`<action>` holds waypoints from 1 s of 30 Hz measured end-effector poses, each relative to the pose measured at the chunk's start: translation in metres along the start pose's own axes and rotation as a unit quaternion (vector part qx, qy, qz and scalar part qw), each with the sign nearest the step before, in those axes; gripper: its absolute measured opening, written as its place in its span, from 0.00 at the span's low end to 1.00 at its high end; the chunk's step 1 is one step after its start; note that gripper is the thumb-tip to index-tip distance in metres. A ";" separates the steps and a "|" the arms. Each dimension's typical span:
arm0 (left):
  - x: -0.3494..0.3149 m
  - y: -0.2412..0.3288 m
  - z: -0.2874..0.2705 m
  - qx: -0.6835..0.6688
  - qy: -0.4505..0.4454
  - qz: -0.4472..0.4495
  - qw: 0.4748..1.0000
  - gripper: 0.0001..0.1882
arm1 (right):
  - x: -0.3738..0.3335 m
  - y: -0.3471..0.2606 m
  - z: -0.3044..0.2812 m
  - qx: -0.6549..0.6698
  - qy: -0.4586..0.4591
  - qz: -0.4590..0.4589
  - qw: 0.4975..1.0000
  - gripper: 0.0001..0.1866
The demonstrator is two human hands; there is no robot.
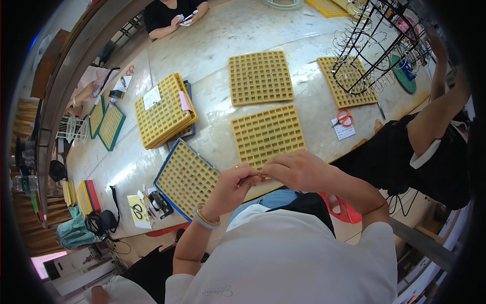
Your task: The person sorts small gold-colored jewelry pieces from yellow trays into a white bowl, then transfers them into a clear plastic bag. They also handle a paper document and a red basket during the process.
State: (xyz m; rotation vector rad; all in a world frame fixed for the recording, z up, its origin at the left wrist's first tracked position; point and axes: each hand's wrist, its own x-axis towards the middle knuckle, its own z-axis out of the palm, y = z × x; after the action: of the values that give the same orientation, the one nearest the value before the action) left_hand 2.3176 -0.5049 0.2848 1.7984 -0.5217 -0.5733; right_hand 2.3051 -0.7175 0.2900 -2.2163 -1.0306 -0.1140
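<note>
Seen from above, a person in a white T-shirt (293,258) sits at a long pale table (207,93), both bare hands meeting at its near edge. The left hand (235,181), with a gold ring and a pale bracelet (206,218) at the wrist, is curled, its thumb and fingertips pinched together. The right hand (296,171) reaches in from the other side, thumb and forefinger also pinched closed, their tips meeting the left's. Between them is a tiny item (261,175), too small and too covered to identify. The hands hover at the lower edge of the near tray (268,133), a yellow grid of small square pockets; the far tray (260,78), much like it, lies just beyond. Left of the left hand, a blue-edged tray (185,177) lies at an angle, and behind it is a stack (163,114) of yellow trays with paper slips on top. To the right, orange scissors (345,117) lie on a white card (346,133), near another yellow tray (336,76) with a black wire rack (372,55) over it. Co-workers sit around: one across the table (174,17), another at right (430,152), whose raised arm is near the rack.
</note>
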 end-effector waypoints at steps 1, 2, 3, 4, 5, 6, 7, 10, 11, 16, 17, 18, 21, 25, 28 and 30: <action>-0.001 0.000 0.000 0.002 0.007 0.006 1.000 0.04 | 0.001 0.000 0.001 0.003 0.010 0.000 1.000 0.09; -0.002 0.001 0.001 0.005 0.015 0.013 1.000 0.04 | 0.002 0.000 0.002 0.004 0.026 -0.008 1.000 0.09; -0.003 0.002 0.001 0.006 0.022 0.019 1.000 0.04 | 0.002 -0.001 0.004 0.006 0.042 -0.015 0.999 0.09; -0.004 0.003 0.000 0.021 0.015 0.030 0.999 0.05 | 0.002 -0.001 0.006 0.008 0.057 -0.021 0.998 0.09; -0.005 0.003 -0.002 0.035 0.008 0.041 0.999 0.06 | 0.003 -0.002 0.005 0.006 0.059 -0.028 0.998 0.09; -0.005 0.002 -0.003 0.049 0.001 0.052 0.997 0.07 | 0.004 -0.002 0.003 0.005 0.061 -0.033 0.998 0.09; -0.005 0.002 -0.003 0.040 0.008 0.049 0.998 0.06 | 0.004 -0.003 0.003 0.003 0.063 -0.039 0.997 0.09; -0.004 0.000 -0.003 0.039 0.028 0.049 0.998 0.05 | 0.006 -0.003 0.004 -0.012 0.053 -0.041 0.998 0.10; -0.004 -0.001 -0.004 0.056 0.033 0.054 0.996 0.05 | 0.007 -0.003 0.005 -0.018 0.057 -0.042 0.997 0.11; -0.005 0.000 0.000 -0.018 0.086 0.032 0.996 0.05 | 0.010 -0.006 0.009 -0.051 0.088 -0.050 0.994 0.11; -0.008 0.007 0.000 -0.042 0.081 -0.016 0.996 0.05 | 0.009 -0.006 0.010 -0.054 0.087 -0.048 0.994 0.11; -0.010 0.011 -0.001 -0.065 0.074 -0.063 0.993 0.05 | 0.009 -0.006 0.010 -0.058 0.086 -0.045 0.994 0.11; -0.011 0.013 0.000 -0.081 0.100 -0.065 0.990 0.06 | 0.008 -0.010 0.009 -0.072 0.070 -0.033 0.994 0.10; -0.013 0.006 0.002 -0.070 0.125 -0.035 0.989 0.06 | 0.010 -0.016 0.005 -0.099 0.068 -0.026 0.992 0.10; -0.015 0.007 0.002 -0.013 0.132 0.002 0.991 0.06 | 0.010 -0.015 0.007 -0.071 0.088 -0.028 0.993 0.10; -0.016 0.008 0.000 0.009 0.126 0.019 0.992 0.06 | 0.011 -0.016 0.007 -0.020 0.087 0.011 0.996 0.08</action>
State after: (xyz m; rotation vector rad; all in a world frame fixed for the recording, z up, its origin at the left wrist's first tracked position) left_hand 2.3044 -0.4975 0.2948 1.8413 -0.3866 -0.3102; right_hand 2.3000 -0.6993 0.2969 -2.2086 -0.9158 -0.3151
